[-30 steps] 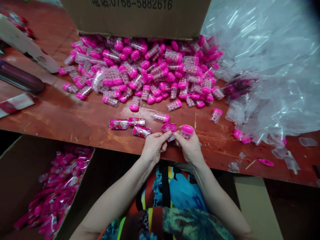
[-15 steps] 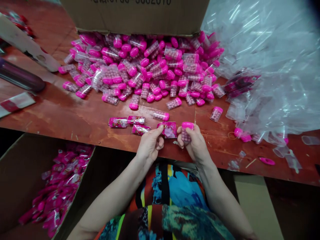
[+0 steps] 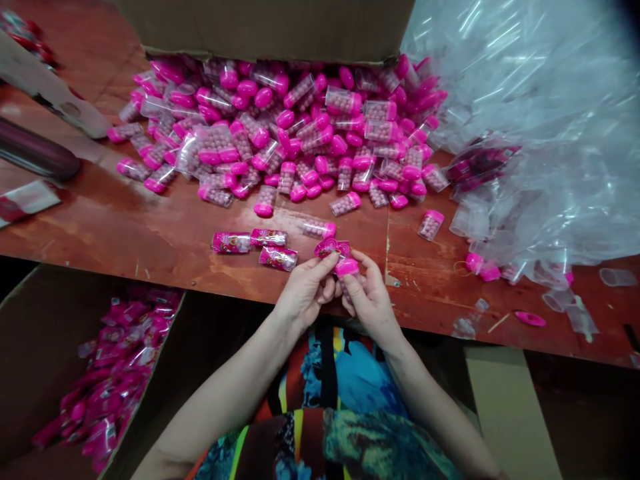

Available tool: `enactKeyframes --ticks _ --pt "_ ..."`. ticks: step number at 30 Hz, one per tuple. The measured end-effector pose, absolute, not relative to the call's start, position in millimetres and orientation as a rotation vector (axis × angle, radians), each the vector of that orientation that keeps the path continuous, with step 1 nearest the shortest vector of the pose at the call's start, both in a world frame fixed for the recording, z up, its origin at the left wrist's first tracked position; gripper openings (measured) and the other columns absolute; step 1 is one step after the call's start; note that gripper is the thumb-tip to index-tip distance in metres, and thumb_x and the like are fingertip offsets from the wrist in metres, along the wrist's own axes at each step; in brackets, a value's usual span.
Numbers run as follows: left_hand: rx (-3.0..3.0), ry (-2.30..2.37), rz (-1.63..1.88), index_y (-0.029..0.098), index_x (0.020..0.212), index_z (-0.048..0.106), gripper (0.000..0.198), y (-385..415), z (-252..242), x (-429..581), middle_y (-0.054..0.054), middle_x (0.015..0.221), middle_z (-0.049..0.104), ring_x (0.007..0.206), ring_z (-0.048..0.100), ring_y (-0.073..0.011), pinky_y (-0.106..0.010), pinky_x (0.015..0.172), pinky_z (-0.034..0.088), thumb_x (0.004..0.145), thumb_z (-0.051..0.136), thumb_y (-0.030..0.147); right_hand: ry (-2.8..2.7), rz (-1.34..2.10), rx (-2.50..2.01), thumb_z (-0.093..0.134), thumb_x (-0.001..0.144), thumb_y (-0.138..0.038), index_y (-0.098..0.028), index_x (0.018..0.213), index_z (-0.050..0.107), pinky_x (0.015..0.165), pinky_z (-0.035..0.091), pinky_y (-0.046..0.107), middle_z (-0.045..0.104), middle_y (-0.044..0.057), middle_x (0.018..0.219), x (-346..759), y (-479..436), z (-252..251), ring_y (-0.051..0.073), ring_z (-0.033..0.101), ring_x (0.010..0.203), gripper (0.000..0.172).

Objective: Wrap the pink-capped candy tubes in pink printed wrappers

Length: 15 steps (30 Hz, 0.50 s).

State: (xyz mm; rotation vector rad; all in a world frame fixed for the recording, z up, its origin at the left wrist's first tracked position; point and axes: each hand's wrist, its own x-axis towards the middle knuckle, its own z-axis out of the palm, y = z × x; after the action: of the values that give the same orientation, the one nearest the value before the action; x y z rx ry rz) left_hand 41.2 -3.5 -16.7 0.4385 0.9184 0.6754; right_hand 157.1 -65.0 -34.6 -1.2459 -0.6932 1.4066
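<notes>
Close to the table's front edge, my left hand pinches a pink printed wrapper between thumb and fingers. My right hand is closed round a small clear candy container with a pink cap and pale pink balls inside. Container and wrapper meet between the hands; whether the container is inside the wrapper is hidden by my fingers. Just behind lies another candy container on its side. To the left rest three printed pink packs. A large heap of capped candy containers spreads across the table behind.
A cardboard box stands over the back of the heap. Clear plastic bags pile up on the right. Below the table at left, an open carton holds many pink packs. A dark cylinder lies at far left.
My right hand has moved left with the candy container, bringing it against the wrapper in my left hand. The wrapper now appears bent and partly covered. The view has shifted slightly.
</notes>
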Motion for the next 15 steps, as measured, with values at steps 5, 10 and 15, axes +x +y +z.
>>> enactKeyframes --ticks 5,10,15 --pt "0.513 0.859 0.543 0.013 0.062 0.061 0.048 -5.1 -16.9 37.9 0.002 0.041 0.049 0.033 0.034 -0.0033 -0.021 0.040 0.020 0.080 0.076 0.055 -0.874 1.348 -1.358 0.065 0.094 -0.044 -0.028 0.137 0.047 0.053 0.043 0.025 0.061 -0.003 0.077 167.9 -65.0 -35.4 0.013 0.057 0.061 0.049" --pt "0.506 0.894 0.604 0.015 0.065 0.062 0.042 -7.0 -16.7 39.2 0.006 0.037 0.043 0.034 0.030 -0.0032 -0.022 0.042 0.018 0.078 0.079 0.051 -0.934 1.299 -1.400 0.070 0.091 -0.041 -0.030 0.144 0.044 0.059 0.049 0.027 0.066 0.001 0.090 170.8 -63.3 -31.2 0.014 0.060 0.066 0.060" --pt "0.518 0.828 0.570 0.014 0.065 0.062 0.044 -5.6 -15.5 36.6 0.002 0.039 0.049 0.035 0.040 -0.0059 -0.022 0.043 0.022 0.082 0.075 0.053 -0.658 1.689 -1.165 0.060 0.095 -0.053 -0.032 0.155 0.027 0.038 0.021 0.020 0.058 -0.006 0.066 172.9 -69.5 -22.3 0.007 0.030 0.038 0.072"
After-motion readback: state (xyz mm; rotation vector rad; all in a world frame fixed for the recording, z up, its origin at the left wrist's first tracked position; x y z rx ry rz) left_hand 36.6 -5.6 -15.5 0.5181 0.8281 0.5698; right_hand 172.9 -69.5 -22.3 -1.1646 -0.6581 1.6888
